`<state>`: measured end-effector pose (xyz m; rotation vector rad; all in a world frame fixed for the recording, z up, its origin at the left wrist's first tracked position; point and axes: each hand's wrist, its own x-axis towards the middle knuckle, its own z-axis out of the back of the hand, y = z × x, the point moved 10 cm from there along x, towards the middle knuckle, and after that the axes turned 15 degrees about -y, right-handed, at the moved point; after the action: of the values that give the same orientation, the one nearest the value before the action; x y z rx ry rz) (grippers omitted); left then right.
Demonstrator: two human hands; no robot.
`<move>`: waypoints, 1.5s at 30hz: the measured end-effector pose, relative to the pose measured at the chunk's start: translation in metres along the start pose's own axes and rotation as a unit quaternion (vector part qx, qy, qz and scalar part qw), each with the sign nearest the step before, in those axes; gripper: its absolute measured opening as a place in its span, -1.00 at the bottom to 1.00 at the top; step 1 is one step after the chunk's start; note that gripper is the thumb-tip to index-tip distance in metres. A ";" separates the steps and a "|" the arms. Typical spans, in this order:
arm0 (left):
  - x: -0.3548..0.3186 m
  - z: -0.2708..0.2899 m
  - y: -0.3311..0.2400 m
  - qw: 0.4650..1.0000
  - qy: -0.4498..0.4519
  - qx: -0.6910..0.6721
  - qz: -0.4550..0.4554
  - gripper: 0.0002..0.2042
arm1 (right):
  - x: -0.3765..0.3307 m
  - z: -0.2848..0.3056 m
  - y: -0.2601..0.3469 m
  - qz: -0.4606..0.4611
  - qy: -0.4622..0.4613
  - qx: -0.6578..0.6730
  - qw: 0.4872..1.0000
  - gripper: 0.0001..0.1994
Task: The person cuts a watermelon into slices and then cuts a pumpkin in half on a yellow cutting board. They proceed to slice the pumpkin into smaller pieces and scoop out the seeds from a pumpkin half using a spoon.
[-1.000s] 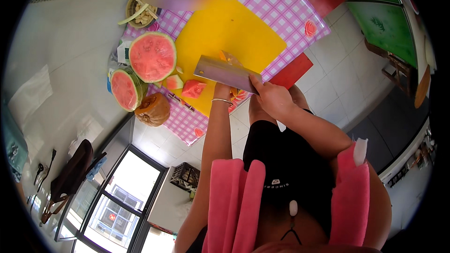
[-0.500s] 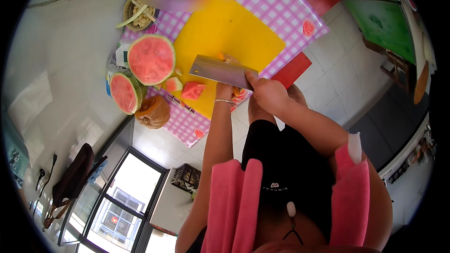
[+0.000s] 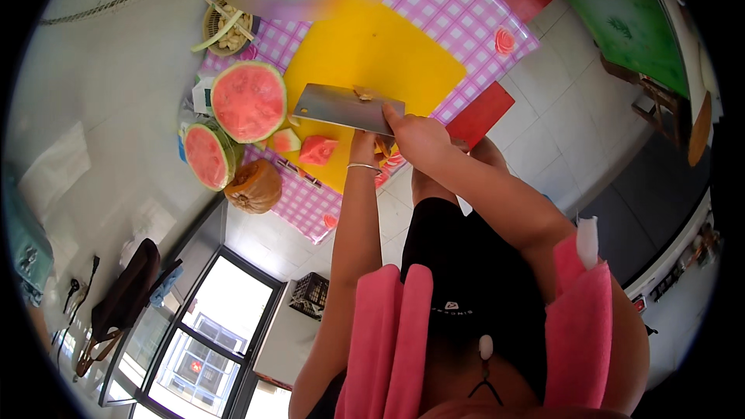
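My right hand (image 3: 419, 141) is closed round the handle end of a cleaver (image 3: 339, 111), its index finger lying along the broad metal blade. The blade is over the near part of a yellow cutting board (image 3: 380, 46). A small brownish-orange piece (image 3: 362, 94) shows at the blade's far edge. Close under the near edge of the cleaver is my left hand (image 3: 365, 142), with a bracelet at the wrist; its fingers are hidden by the blade. Orange pieces (image 3: 384, 146) show beside it, partly covered. Left of this hand lies a red watermelon chunk (image 3: 318, 150).
Left of the board stand two cut watermelon halves (image 3: 248, 101), a smaller watermelon wedge (image 3: 285, 140) and a cut pumpkin (image 3: 254, 186). A basket of pale peeled pieces (image 3: 229, 31) sits farther back. The pink checked tablecloth (image 3: 434, 0) ends near my knees, beside a red stool (image 3: 483, 115).
My right hand and the cleaver have moved a little left and away from me. The small brownish-orange piece now shows by the blade's far edge. My left hand stays nearly where it was.
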<state>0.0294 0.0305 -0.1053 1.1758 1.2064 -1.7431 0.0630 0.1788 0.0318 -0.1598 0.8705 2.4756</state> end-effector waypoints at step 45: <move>-0.064 0.066 -0.032 0.905 -0.091 -0.099 -0.403 -0.29 | -0.047 -0.045 -0.058 -0.210 0.075 0.199 0.954 -0.60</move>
<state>0.0039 -0.0186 -0.0248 0.3698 1.8544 -2.1633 0.1303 0.1703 -0.0230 -0.3537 1.2357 1.8743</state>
